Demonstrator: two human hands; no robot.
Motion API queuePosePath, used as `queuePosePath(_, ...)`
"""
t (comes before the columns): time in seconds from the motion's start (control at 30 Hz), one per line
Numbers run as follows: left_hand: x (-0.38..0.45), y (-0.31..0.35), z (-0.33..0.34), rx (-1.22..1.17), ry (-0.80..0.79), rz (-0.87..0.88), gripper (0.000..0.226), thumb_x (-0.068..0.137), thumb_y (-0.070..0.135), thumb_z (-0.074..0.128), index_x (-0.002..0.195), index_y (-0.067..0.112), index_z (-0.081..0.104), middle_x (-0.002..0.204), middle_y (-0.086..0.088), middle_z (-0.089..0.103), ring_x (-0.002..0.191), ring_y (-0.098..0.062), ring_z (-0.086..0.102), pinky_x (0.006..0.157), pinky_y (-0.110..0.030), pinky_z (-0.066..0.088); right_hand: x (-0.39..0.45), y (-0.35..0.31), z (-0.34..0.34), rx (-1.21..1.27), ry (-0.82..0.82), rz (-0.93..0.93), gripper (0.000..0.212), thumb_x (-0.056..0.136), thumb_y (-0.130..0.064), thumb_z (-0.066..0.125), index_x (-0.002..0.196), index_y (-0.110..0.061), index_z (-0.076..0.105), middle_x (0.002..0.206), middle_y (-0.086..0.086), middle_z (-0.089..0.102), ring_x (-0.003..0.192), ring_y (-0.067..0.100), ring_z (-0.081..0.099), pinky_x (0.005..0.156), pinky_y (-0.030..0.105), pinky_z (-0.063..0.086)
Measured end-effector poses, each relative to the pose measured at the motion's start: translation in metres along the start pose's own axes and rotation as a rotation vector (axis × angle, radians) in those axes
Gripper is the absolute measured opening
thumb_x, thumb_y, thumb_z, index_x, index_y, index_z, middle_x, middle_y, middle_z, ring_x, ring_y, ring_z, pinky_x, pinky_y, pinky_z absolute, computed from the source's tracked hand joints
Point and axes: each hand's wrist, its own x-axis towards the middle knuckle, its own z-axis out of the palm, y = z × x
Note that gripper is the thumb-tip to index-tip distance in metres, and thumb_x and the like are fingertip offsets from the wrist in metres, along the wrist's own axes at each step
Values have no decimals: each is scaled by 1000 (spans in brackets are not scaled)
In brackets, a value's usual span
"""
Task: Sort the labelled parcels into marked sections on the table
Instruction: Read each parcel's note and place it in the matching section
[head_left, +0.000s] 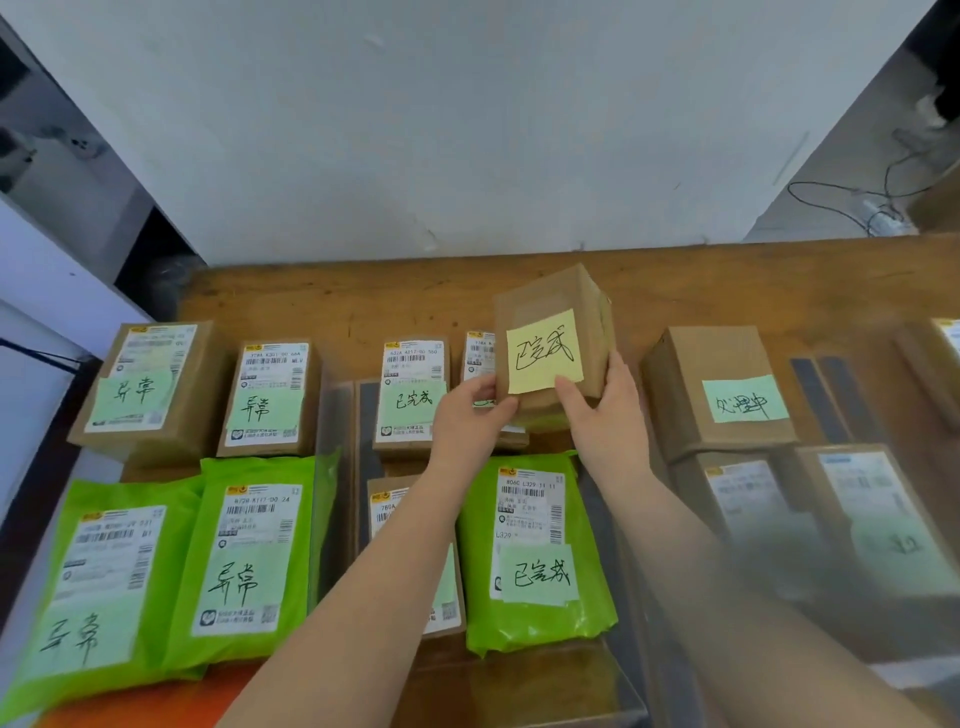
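Both hands hold one small box (553, 338) w/ a yellow note (544, 351) on its face, lifted and tilted above the middle group of parcels, just over another box there. Left hand (470, 415) has its grip closed on the box's lower left corner; right hand (605, 410) clasps the lower right side, thumb on the note's edge. On the tabletop (322, 301), left group: two boxes and two green bags (244, 561) w/ green notes. Middle: a labelled box (413, 395), a green bag (530, 551) (same characters as the yellow note), plus a box half hidden under the left forearm. Right: box (719, 389) w/ a different note; nearer ones are blurred.
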Motion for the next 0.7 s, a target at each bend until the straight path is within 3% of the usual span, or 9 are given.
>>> queuePosePath(0.1,3,-5,-6,60,22,39,33,86,16,64,120,16,62,104,6,63,77,3,57,69,-5,44,4,3,0,173,-67,52,54,88,-37,58,135,-16,43,126,-2,57,113,17,53,95,31,43)
queuePosePath(0.13,4,-7,-8,66,27,49,34,86,16,64,120,16,62,101,8,62,74,6,55,63,-2,43,6,4,0,239,-97,91,46,91,-29,58,133,-16,45,120,-4,58,107,14,54,91,28,43)
queuePosePath(0.2,4,-8,-9,58,19,59,34,86,16,65,120,16,62,103,7,63,78,0,59,66,-7,49,10,9,2,349,-119,169,47,92,-26,56,137,-16,45,122,-2,58,107,14,54,93,30,45)
queuePosePath(0.3,5,-10,-8,74,-4,56,36,86,19,65,122,16,60,114,3,65,91,-12,62,81,-27,53,15,17,10,488,-120,293,51,91,-27,56,140,-18,44,128,1,58,114,18,55,92,31,47)
queuePosePath(0.43,7,-15,-7,165,-23,47,37,87,24,63,124,18,59,121,4,62,103,-13,59,90,-29,48,22,27,13,571,-150,402,42,90,-25,58,131,-20,51,125,3,60,112,21,55,93,35,48)
queuePosePath(0.57,4,-20,-10,287,-38,66,39,90,25,60,128,18,54,128,4,57,117,-11,51,95,-24,39,26,27,12,388,-150,321,46,91,-14,54,136,-17,46,128,0,56,113,17,51,93,30,43)
queuePosePath(0.63,4,-25,-16,414,25,119,42,90,27,59,130,19,52,133,4,54,126,-14,45,105,-31,35,23,21,12,190,-117,141,49,91,-8,51,138,-15,41,127,-3,53,118,16,48,93,26,38)
queuePosePath(0.7,7,-32,-24,630,118,144,47,89,32,57,134,22,48,139,3,48,132,-18,38,109,-39,30,21,15,16,-85,-79,-82,55,88,-11,52,140,-14,35,139,2,44,131,23,38,107,34,34)
